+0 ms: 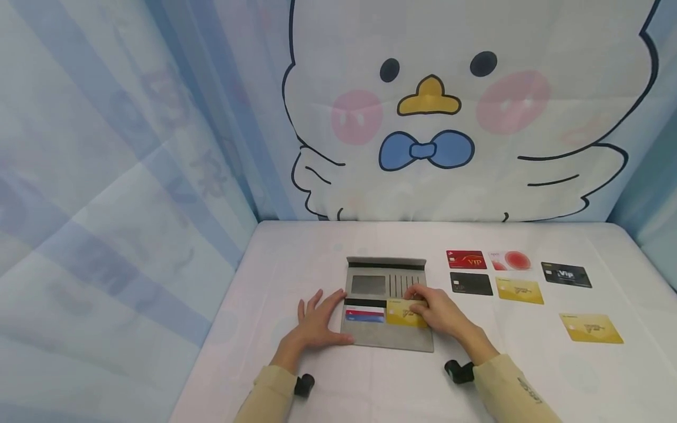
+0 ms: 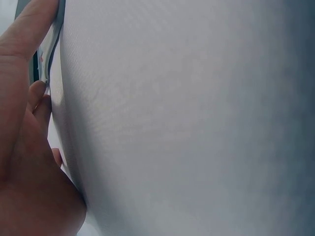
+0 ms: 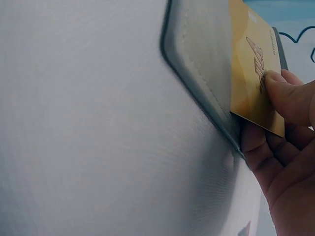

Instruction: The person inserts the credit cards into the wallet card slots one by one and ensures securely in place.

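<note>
From afar I have right hand (image 1: 438, 309) pinching yellow card (image 1: 398, 312) by right end, apparently for control, over grey holder (image 1: 388, 339) beside striped card (image 1: 365, 315); left hand (image 1: 316, 326), fingers spread, touches holder's left edge, likely steadying it

Premises: fabric-screened booth; type of building cannot be determined.
Pale blue striped curtain (image 1: 116, 176) hangs along the left side; a backcloth (image 1: 439, 35) printed with a cartoon bird (image 1: 429, 97) in a blue bow tie (image 1: 425, 151) closes the far side; further blue cloth (image 1: 653, 188) hangs at right. The fabric borders a surface (image 1: 227, 376) with a pale woven covering (image 2: 172, 123), its far corners rounded.
</note>
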A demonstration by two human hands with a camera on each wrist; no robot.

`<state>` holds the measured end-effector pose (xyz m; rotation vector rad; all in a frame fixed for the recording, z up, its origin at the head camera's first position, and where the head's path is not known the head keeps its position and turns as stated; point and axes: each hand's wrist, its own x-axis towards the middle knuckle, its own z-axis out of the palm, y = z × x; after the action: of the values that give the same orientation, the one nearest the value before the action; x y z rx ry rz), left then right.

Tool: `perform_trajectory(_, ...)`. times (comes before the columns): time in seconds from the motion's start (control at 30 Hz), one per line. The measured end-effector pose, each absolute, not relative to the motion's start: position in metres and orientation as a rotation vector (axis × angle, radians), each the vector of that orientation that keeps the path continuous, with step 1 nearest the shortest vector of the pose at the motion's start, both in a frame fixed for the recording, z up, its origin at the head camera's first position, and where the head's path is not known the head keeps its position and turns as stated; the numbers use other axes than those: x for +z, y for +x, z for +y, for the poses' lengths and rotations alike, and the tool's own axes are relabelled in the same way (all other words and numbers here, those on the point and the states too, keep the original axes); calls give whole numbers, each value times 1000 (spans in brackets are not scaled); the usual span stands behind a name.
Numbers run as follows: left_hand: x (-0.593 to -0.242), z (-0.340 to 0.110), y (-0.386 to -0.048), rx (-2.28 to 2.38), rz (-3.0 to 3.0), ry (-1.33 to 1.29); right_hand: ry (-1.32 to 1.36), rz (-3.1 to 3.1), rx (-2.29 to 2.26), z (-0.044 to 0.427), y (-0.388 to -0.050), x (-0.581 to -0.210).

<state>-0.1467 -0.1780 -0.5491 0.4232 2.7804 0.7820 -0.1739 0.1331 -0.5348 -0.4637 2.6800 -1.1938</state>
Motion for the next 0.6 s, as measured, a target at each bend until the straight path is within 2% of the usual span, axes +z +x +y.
perform_trajectory(0.43, -549, -177, -147, 784, 2779, 431, -620, 2726, -1118, 134, -172, -535)
perform_trajectory(0.6, -548, -177, -146, 794, 2780, 433, -580, 2775, -1100, 131, -170, -534)
